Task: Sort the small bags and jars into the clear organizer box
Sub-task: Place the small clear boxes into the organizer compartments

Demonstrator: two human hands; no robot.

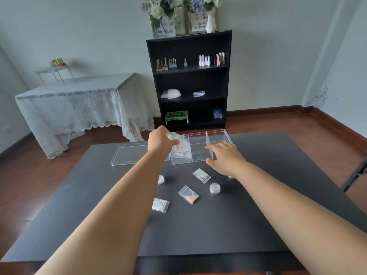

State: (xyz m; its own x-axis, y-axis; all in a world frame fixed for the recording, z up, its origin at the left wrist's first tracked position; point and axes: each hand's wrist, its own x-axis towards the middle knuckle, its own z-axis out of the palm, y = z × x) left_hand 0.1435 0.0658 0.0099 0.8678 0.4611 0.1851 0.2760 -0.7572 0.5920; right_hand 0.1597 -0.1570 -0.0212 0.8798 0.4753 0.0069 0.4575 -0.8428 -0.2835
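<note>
Looking down from your head, you see a wide dark grey matte table (248, 225) spread before you, with both bare forearms reaching across it. Beyond it stand a black bookshelf (189, 80) holding small bottles, and a side table draped in white lace cloth (79, 108) to the left.

At the far middle of the dark table sits the clear rectangular plastic organizer box (200, 148), open at the top and split by clear dividers into three compartments. Just left of it, touching or nearly so, lies its flat clear plastic lid (133, 154).

Your left hand (161, 140) hovers over the box's left compartment, fingers curled around a small clear plastic bag with orange specks (179, 144), which hangs partly inside that compartment. Your right hand (226, 155) rests at the box's right front, fingers straight and relaxed, holding nothing; the fingertips touch or sit just beside the box wall near the right divider.

Nearer you on the tabletop lie three more small zip bags, well apart from one another: a clear bag of pale glittery pieces (201, 175), a clear bag of pink and orange beads (188, 194), and a clear bag of white beads (160, 205). A small round clear jar with a lid (214, 188) stands right of the beaded bag. Another small round white-topped jar (160, 179) peeks out beside your left forearm, and a third jar is mostly hidden under your right wrist.
</note>
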